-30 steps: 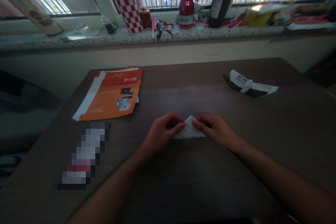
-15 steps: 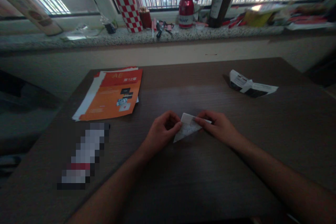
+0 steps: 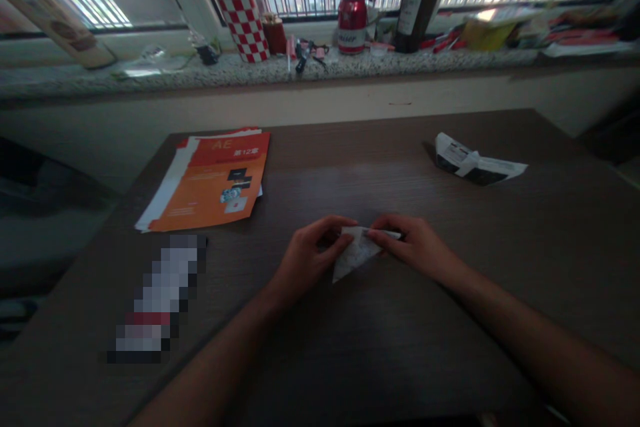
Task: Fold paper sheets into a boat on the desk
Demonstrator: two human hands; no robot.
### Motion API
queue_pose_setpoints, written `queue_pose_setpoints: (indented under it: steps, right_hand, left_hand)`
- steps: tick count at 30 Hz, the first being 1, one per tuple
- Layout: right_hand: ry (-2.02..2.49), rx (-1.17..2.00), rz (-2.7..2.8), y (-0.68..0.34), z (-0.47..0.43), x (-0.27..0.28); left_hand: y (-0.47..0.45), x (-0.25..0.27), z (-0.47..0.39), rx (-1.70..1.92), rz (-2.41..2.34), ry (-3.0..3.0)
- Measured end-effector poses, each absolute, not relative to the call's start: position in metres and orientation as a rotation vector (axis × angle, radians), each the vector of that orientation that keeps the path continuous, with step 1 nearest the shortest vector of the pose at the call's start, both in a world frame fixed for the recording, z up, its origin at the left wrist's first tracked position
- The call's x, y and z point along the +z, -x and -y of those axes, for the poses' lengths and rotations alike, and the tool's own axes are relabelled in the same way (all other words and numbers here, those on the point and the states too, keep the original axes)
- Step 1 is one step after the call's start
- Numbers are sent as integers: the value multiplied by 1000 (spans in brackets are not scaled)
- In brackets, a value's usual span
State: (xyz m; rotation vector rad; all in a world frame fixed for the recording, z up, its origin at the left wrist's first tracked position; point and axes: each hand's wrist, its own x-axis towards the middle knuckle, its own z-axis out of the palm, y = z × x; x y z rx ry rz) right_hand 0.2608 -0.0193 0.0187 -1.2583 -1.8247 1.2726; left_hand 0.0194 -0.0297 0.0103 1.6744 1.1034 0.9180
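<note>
Between my two hands is a small piece of folded paper (image 3: 356, 255), pale with faint marks, shaped roughly like a triangle with one point towards me. My left hand (image 3: 320, 247) pinches its left edge, thumb in front and index finger along the top. On the other side my right hand (image 3: 404, 237) pinches the upper right part, thumb on the near face; a thin tip of paper shows past that thumb. The fingers behind the paper are mostly hidden. Farther back on the right stands a folded paper boat (image 3: 475, 163), white with dark printed patches.
Orange and red booklets (image 3: 215, 180) lie at the table's back left. A blurred-out oblong object (image 3: 160, 293) is left of my forearm. Behind the brown table (image 3: 350, 160), the stone windowsill (image 3: 180, 80) carries a checkered container (image 3: 243, 21), a red can (image 3: 352, 23), a dark bottle (image 3: 417, 10) and clutter.
The white flap that stood up at the paper's top has gone down out of sight. My left index finger has reached right along the top edge. My right hand has barely moved.
</note>
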Motion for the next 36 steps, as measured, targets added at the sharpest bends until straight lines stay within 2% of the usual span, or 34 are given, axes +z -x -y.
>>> queue_pose_setpoints:
  steps: [16, 36]
  right_hand:
    - [1216, 1460, 1457, -263, 14, 20]
    - [1184, 1489, 1441, -267, 12, 21]
  left_hand:
    - [-14, 17, 25, 1058, -1227, -1616]
    - [-12, 16, 25, 1037, -1195, -1609]
